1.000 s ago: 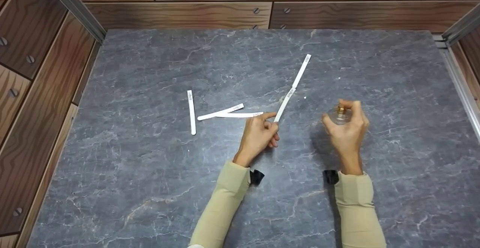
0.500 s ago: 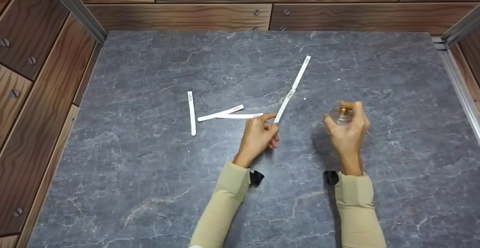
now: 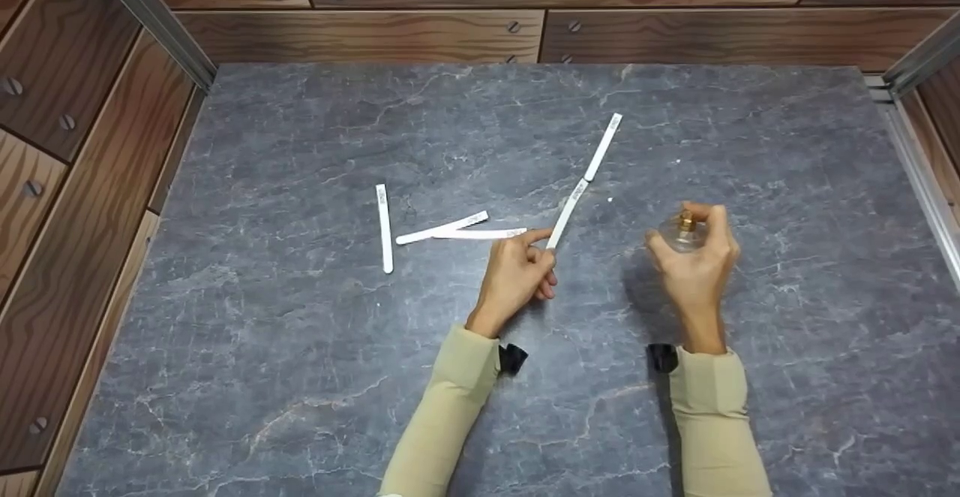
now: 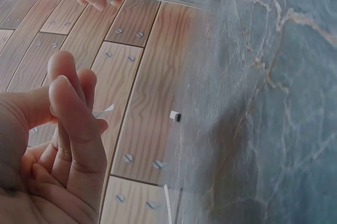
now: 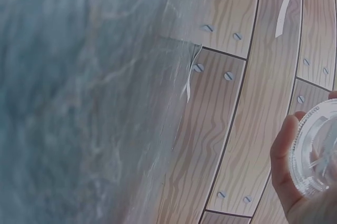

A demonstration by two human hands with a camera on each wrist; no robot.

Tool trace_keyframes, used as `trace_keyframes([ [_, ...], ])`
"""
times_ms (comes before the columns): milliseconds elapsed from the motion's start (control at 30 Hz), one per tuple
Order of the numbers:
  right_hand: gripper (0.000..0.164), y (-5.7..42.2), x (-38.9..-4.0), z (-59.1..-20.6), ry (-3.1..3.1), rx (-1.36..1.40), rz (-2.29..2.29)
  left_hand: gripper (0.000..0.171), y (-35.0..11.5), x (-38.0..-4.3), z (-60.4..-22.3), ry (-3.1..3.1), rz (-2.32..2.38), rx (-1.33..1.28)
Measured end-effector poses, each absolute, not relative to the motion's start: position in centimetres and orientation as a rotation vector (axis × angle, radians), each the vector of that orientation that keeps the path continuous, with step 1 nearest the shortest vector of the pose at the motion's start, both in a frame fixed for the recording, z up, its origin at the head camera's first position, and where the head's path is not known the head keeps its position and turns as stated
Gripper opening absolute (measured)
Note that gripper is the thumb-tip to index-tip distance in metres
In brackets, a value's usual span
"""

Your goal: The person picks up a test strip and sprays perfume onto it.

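My left hand [image 3: 514, 275] pinches the lower end of a white paper test strip [image 3: 568, 215] with printing at its far end. In the left wrist view, only a short white bit of this strip [image 4: 105, 111] shows beyond the fingers. From the head view, its far end lines up with another white strip on the table; whether they touch I cannot tell. To the right, my right hand [image 3: 697, 264] grips a clear glass perfume bottle [image 3: 684, 240] with a gold-coloured sprayer neck, its index finger at the top. The bottle's round ribbed glass base [image 5: 316, 150] shows in the right wrist view.
One strip [image 3: 602, 148] lies beyond the held one. Left of my left hand lie a near-upright strip [image 3: 384, 228] and two crossing strips, one slanted [image 3: 420, 235] and one level [image 3: 476, 234]. Wood-patterned panels [image 3: 360, 35] border the grey marbled table [image 3: 300, 369].
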State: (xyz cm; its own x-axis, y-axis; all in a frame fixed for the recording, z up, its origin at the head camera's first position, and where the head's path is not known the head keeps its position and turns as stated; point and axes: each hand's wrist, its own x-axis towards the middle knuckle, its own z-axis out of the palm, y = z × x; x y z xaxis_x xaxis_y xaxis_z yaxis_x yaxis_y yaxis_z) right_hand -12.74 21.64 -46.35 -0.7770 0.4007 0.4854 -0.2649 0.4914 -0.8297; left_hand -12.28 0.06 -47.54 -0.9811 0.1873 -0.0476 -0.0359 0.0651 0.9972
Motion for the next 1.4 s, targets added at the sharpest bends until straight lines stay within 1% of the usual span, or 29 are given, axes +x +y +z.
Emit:
trace_keyframes([
  [267,0.044,21.6,-12.9,-46.5,-1.988,-0.107,1.381,0.035,0.3,-12.9,-47.4,2.253,1.979,0.172],
  [567,0.045,21.5,-12.8,-46.4,-1.967,-0.089,1.438,0.035,0.8,-14.2,-47.3,2.282,1.927,0.106],
  [700,0.046,21.5,-12.8,-46.4,-1.924,-0.092,1.447,0.034,1.0,-14.9,-47.1,2.316,1.901,0.121],
  [1067,0.042,21.4,-12.8,-46.4,-1.826,-0.080,1.501,0.029,1.6,-16.6,-47.1,2.513,1.734,0.084],
  [1400,0.042,21.4,-12.8,-46.3,-1.815,-0.051,1.508,0.031,2.1,-18.4,-47.4,2.477,1.747,0.044],
])
